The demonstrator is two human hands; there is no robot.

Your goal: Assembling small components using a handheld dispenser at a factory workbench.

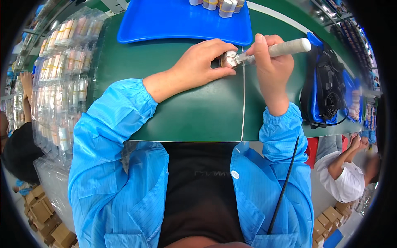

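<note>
On the green tabletop [190,118], near edge of the blue tray [182,31]: left hand [196,62] has thumb and fingers clamped round a small cylinder bundle [229,59], pale end faces up. Right hand [275,66] grips a white-handled pen-style tool [289,47], handle tilted up to the right, working end at the bundle's top. Hands close together, not touching as far as I can tell. Exact tip contact too small to confirm. Step in hand, my read: working the end faces one by one. Next move calls for a steady left grip and small, controlled tip placement; a slip could scuff a neighbouring face. More banded bundles [226,8] sit at tray's far end.
</note>
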